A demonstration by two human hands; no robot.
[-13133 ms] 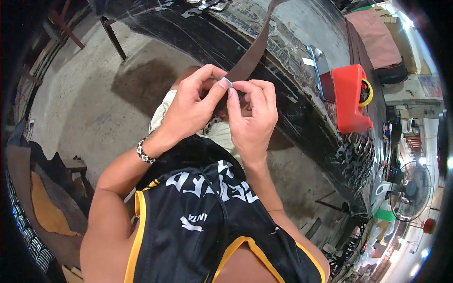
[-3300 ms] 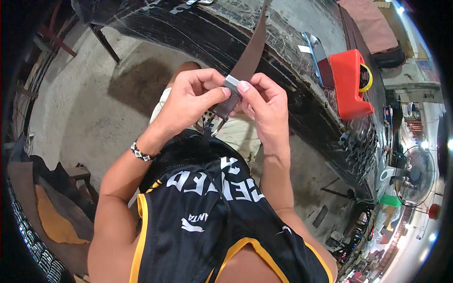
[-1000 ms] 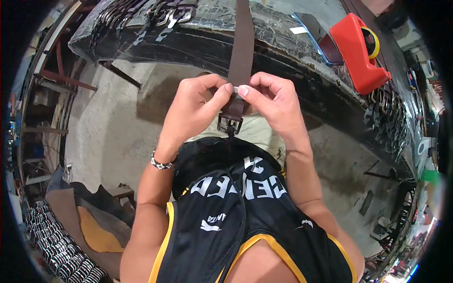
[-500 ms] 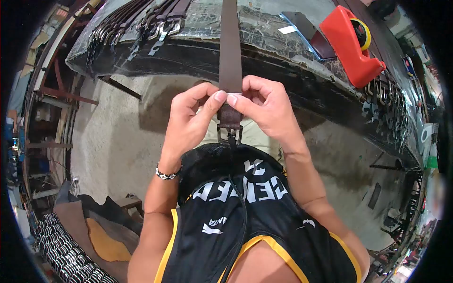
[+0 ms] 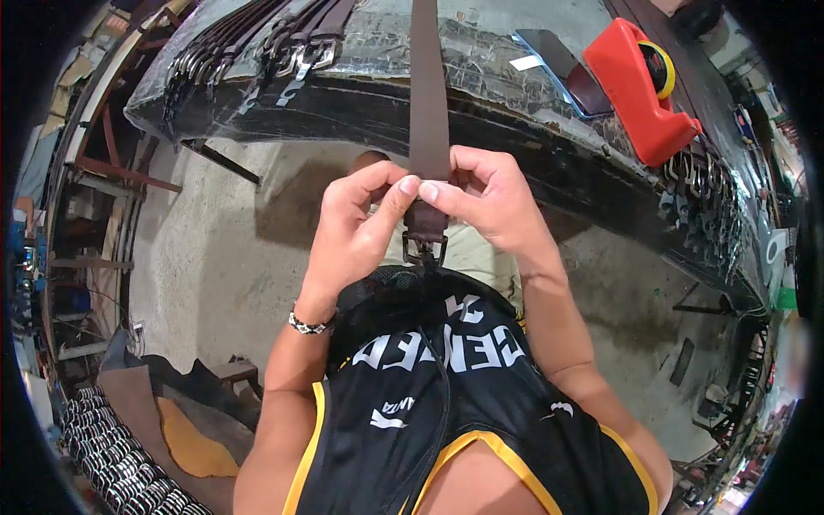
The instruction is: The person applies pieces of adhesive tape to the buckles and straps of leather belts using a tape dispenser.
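A brown belt (image 5: 428,94) runs from the top of the view over the bench edge down to my waist. My left hand (image 5: 360,219) pinches its left edge, thumb on top. My right hand (image 5: 489,202) pinches the right edge, its thumb tip close to the left one. A small pale strip shows under the thumbs, too small to make out. Just below my fingers are the dark belt end (image 5: 425,221) and a metal buckle (image 5: 424,250), which hangs near my black jersey.
On the bench (image 5: 369,99) lie belts with buckles (image 5: 296,47) at the left, a phone-like flat object (image 5: 562,73) and a red tape dispenser (image 5: 639,94) at the right. More buckles (image 5: 704,197) hang at the right edge. Leather pieces (image 5: 193,429) lie lower left.
Both hands and the buckle end sit slightly lower and further right in view. The buckle is tilted a little differently. Both hands keep their pinch on the belt.
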